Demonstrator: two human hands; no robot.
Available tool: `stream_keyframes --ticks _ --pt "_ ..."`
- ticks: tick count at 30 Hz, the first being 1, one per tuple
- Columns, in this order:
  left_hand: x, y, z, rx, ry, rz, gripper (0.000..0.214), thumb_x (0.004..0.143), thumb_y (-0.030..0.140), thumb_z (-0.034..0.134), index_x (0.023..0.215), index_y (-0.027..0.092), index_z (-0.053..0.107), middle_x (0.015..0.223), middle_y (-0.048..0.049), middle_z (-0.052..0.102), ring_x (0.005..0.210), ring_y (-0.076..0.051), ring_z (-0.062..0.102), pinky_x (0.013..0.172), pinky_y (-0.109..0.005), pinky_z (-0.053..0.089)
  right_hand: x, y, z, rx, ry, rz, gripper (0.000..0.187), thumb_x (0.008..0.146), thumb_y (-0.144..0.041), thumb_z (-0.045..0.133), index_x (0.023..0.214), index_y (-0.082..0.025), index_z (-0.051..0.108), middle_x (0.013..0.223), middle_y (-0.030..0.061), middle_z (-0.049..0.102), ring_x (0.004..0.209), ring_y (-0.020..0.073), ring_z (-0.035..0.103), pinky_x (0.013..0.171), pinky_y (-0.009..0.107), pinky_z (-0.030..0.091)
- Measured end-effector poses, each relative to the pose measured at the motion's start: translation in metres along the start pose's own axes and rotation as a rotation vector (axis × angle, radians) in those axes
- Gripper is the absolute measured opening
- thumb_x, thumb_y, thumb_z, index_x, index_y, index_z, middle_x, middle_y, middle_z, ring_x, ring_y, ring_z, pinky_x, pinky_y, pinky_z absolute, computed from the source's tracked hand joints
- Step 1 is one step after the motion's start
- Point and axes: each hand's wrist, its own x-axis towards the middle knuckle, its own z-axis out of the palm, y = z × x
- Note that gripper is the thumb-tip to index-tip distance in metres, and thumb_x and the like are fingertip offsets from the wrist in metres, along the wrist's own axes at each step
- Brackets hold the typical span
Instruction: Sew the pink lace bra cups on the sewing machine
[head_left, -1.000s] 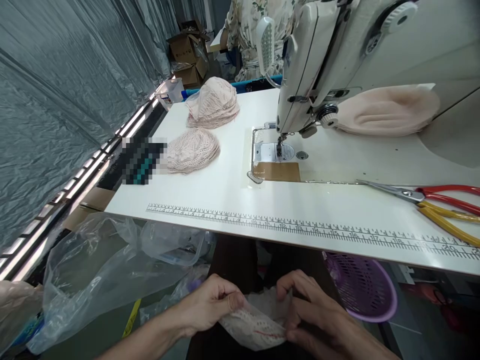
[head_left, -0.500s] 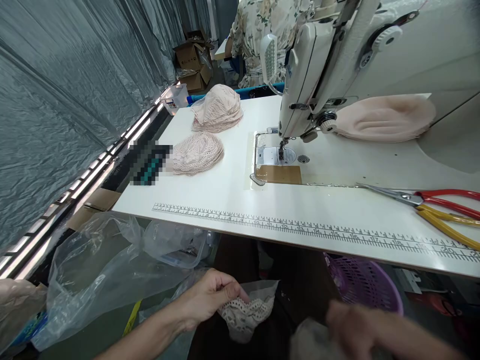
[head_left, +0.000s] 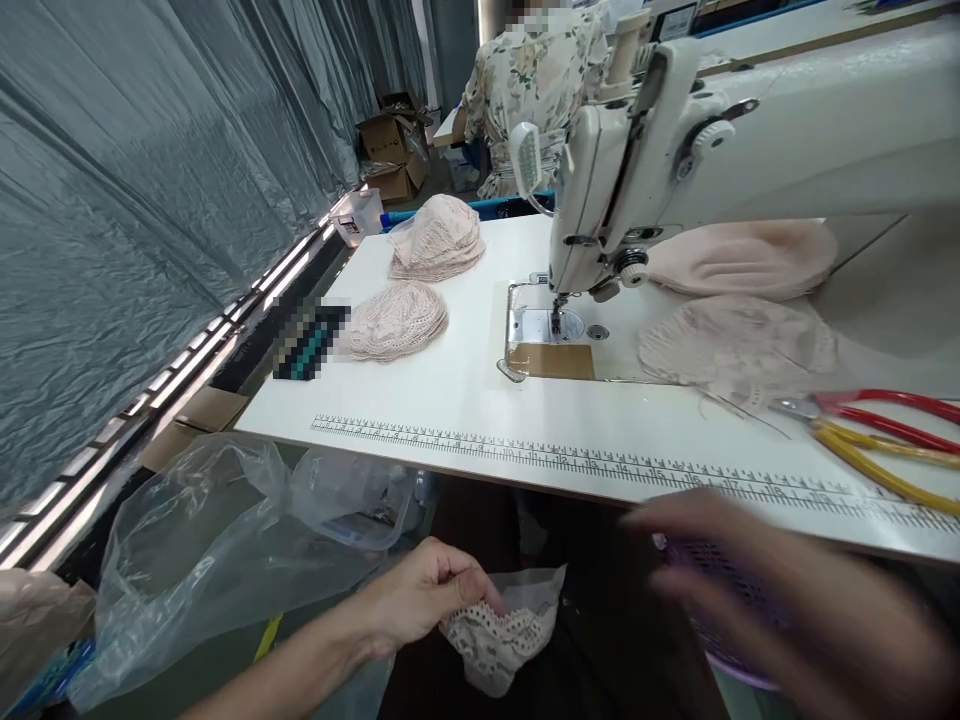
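My left hand is closed on a small bundle of cream lace pieces below the front edge of the white sewing table. My right hand is smeared by motion just under the table edge at the right, and its fingers cannot be made out. A pale lace piece lies flat on the table to the right of the sewing machine's needle, in front of a stack of pink padded cups.
A white sewing machine fills the upper right. Red and yellow scissors lie at the table's right. Two lace stacks sit at the left. A clear plastic bag and a purple basket are below. A person in floral clothing stands beyond.
My right hand let go of the bundle and swept up to the right. A lace piece now lies on the table beside the needle. My left hand stayed put with the bundle.
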Motion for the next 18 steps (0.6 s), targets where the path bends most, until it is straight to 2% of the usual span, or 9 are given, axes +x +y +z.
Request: stream_keyframes --ticks 3,4,6,8,9,11,13,15,18 --pt "0.0 0.004 0.004 -0.023 -0.015 0.019 0.07 0.073 0.076 0.056 0.081 0.009 0.075 0.056 0.0014 0.043 0.057 -0.01 0.032 0.054 -0.023 0.023 0.015 -0.009 0.015 0.12 -0.359 -0.009 0.069 0.073 -0.043 0.08 0.134 -0.033 0.049 0.13 0.0043 0.057 0.116 0.0269 0.054 0.097 0.035 0.045" --pt "0.0 0.005 0.005 -0.042 -0.017 0.018 0.07 0.072 0.076 0.057 0.08 0.009 0.075 0.057 0.0009 0.045 0.057 -0.01 0.034 0.054 -0.023 0.026 0.02 -0.013 0.022 0.18 -0.46 0.01 0.071 0.07 -0.039 0.082 0.132 -0.032 0.05 0.126 0.0041 0.058 0.113 0.0256 0.055 0.095 0.034 0.045" --pt "-0.002 0.006 0.006 -0.098 -0.021 0.002 0.07 0.069 0.077 0.06 0.079 0.009 0.074 0.056 0.0004 0.048 0.056 -0.01 0.037 0.054 -0.022 0.03 0.03 -0.016 0.035 0.315 -0.531 0.075 0.049 0.07 -0.03 0.082 0.114 -0.026 0.061 0.1 0.0001 0.064 0.093 0.0187 0.058 0.082 0.027 0.046" --pt "-0.005 0.005 0.007 -0.144 -0.023 -0.007 0.069 0.067 0.076 0.062 0.079 0.009 0.074 0.057 -0.0001 0.051 0.055 -0.009 0.039 0.053 -0.021 0.032 0.036 -0.016 0.044 0.477 -0.579 0.161 0.023 0.071 -0.024 0.076 0.088 -0.019 0.063 0.073 -0.0051 0.057 0.069 0.0112 0.05 0.062 0.02 0.039" --pt "-0.005 0.004 0.007 -0.163 -0.034 -0.018 0.068 0.064 0.075 0.066 0.079 0.009 0.074 0.058 -0.0005 0.053 0.055 -0.009 0.041 0.053 -0.021 0.033 0.038 -0.016 0.048 0.544 -0.602 0.204 0.017 0.07 -0.023 0.074 0.079 -0.017 0.061 0.065 -0.0067 0.051 0.062 0.009 0.043 0.056 0.019 0.033" --pt "-0.006 0.002 0.007 -0.181 -0.079 -0.05 0.064 0.052 0.067 0.08 0.082 0.011 0.075 0.064 -0.0018 0.059 0.058 -0.011 0.048 0.056 -0.021 0.037 0.039 -0.013 0.051 0.611 -0.632 0.265 0.019 0.068 -0.023 0.073 0.07 -0.016 0.056 0.06 -0.0078 0.046 0.057 0.0075 0.036 0.051 0.019 0.026" --pt "-0.006 0.0 0.008 -0.149 -0.107 -0.055 0.061 0.042 0.053 0.089 0.085 0.012 0.075 0.069 -0.0025 0.064 0.062 -0.013 0.053 0.058 -0.022 0.041 0.037 -0.01 0.051 0.605 -0.629 0.28 0.021 0.067 -0.024 0.074 0.07 -0.016 0.054 0.06 -0.0071 0.047 0.058 0.0079 0.036 0.051 0.019 0.026" --pt "-0.005 0.0 0.011 -0.045 -0.078 0.001 0.049 0.048 0.044 0.09 0.082 0.013 0.075 0.066 -0.001 0.064 0.06 -0.012 0.052 0.057 -0.021 0.039 0.035 -0.007 0.049 0.581 -0.623 0.273 0.02 0.07 -0.026 0.072 0.071 -0.017 0.054 0.061 -0.0067 0.047 0.058 0.0087 0.038 0.052 0.02 0.028" --pt "-0.004 -0.001 0.015 0.236 0.054 0.152 0.026 0.064 0.035 0.083 0.076 0.014 0.074 0.058 0.003 0.057 0.056 -0.009 0.048 0.053 -0.018 0.035 0.03 -0.008 0.043 0.419 -0.53 0.194 0.013 0.076 -0.024 0.066 0.072 -0.018 0.055 0.065 -0.0051 0.048 0.062 0.0108 0.043 0.055 0.021 0.031"
